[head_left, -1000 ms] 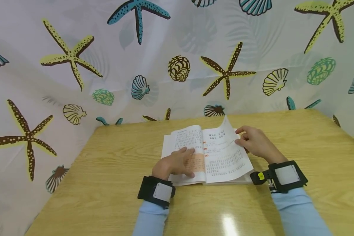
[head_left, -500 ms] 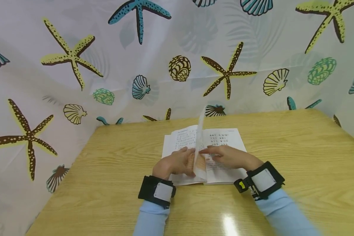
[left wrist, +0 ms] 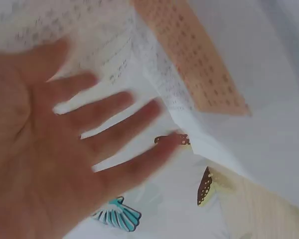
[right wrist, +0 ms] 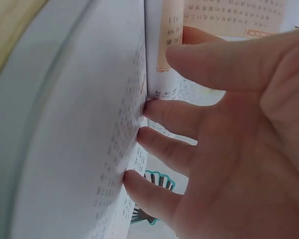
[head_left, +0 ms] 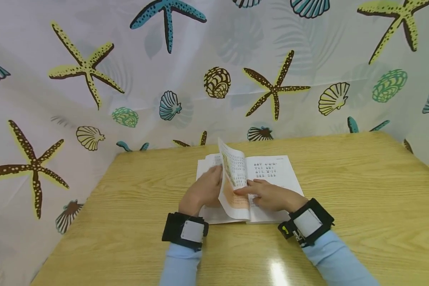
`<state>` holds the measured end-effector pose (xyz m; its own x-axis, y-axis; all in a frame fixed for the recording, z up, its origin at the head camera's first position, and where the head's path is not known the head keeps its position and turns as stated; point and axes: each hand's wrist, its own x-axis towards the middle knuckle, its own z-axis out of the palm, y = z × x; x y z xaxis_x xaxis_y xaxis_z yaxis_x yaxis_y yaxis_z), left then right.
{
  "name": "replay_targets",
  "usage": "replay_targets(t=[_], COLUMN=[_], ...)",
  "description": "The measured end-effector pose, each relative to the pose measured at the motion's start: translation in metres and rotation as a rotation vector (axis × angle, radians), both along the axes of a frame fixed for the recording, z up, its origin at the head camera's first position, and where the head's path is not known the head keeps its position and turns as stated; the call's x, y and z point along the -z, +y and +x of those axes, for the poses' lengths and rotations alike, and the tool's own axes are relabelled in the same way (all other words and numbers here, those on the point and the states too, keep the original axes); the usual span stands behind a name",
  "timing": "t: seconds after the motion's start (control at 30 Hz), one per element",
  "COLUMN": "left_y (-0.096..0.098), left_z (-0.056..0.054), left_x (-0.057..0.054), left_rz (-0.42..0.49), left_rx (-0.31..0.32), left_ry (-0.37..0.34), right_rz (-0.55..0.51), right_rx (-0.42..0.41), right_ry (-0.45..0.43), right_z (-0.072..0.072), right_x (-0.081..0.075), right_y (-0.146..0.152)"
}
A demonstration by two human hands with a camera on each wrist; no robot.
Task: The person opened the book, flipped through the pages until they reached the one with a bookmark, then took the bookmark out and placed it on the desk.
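An open book point(head_left: 271, 169) with printed pages lies on the table. One leaf point(head_left: 234, 212) with an orange block of text stands partly raised and curves over the left half. My left hand point(head_left: 201, 190) is at the left pages, its fingertips hidden behind that leaf in the head view. In the left wrist view, the left hand point(left wrist: 89, 134) has its fingers straight and spread beside the leaf. My right hand point(head_left: 275, 197) lies over the right page, its index finger reaching the leaf near the spine. In the right wrist view, several fingertips of the right hand point(right wrist: 229, 134) touch the page.
The wooden table point(head_left: 128, 222) extends around the book on all sides. Behind it hangs a white cloth point(head_left: 200, 47) printed with starfish and shells. Both wrists wear black straps, the left strap point(head_left: 184, 230) and the right strap point(head_left: 311, 222).
The leaf has swung from the right side over to the left. My right hand has come left from the page's outer edge to the spine; my left hand has shifted slightly left, behind the leaf.
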<state>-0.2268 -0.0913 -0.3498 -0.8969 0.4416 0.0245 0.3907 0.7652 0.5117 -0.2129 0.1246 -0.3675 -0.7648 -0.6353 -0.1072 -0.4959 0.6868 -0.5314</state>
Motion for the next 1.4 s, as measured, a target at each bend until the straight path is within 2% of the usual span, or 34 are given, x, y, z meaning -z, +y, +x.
replay_targets(t=[0.07,0.1,0.17,0.27,0.33,0.4,0.5,0.6,0.67,0.73,0.87,0.93,1.03,1.17,1.3,1.4], left_y=[0.000,0.001,0.003,0.008,0.012,0.014,0.018,0.022,0.023,0.023,0.019,0.016,0.015,0.018,0.024,0.027], left_z=[-0.001,-0.001,-0.001,-0.001,0.001,0.001,0.003,0.003,0.003,0.002,-0.002,-0.004,-0.005,-0.003,0.003,0.007], left_x=[-0.005,-0.007,-0.011,-0.013,-0.013,-0.009,-0.002,0.004,0.006,0.008,0.014,0.016,0.018,0.017,0.011,0.008], left_rz=[0.049,0.078,0.099,-0.016,-0.118,-0.229,-0.340,-0.415,-0.420,-0.379,-0.260,-0.224,-0.207,-0.245,-0.292,-0.306], left_rx=[-0.048,-0.072,-0.058,0.002,0.008,-0.014,-0.080,-0.116,-0.115,-0.070,0.050,0.085,0.087,0.055,0.005,-0.014], left_ry=[0.087,0.102,0.114,0.110,0.101,0.108,0.103,0.137,0.142,0.065,-0.208,-0.294,-0.308,-0.278,-0.243,-0.243], right_rz=[-0.002,-0.001,-0.003,-0.004,-0.010,-0.016,-0.021,-0.023,-0.025,-0.027,-0.002,0.018,0.039,0.044,0.080,0.134], right_rx=[-0.003,-0.010,-0.018,-0.029,-0.028,-0.023,-0.024,-0.024,-0.033,-0.038,-0.040,-0.034,-0.028,0.021,0.140,0.214], right_ry=[0.004,0.011,0.019,0.027,0.023,0.015,0.017,0.021,0.030,0.033,0.047,0.057,0.070,0.041,0.012,0.013], right_z=[-0.001,-0.001,-0.002,-0.002,-0.002,-0.002,-0.002,-0.003,-0.003,-0.003,-0.002,-0.001,0.000,0.001,-0.002,-0.007], right_x=[0.000,-0.001,-0.001,-0.003,-0.003,-0.002,0.000,0.001,0.001,0.002,0.001,0.001,0.000,-0.001,-0.001,0.000], right_y=[0.000,0.000,0.001,0.001,0.001,0.001,0.001,0.002,0.002,0.003,0.002,0.002,0.000,0.000,0.012,0.030])
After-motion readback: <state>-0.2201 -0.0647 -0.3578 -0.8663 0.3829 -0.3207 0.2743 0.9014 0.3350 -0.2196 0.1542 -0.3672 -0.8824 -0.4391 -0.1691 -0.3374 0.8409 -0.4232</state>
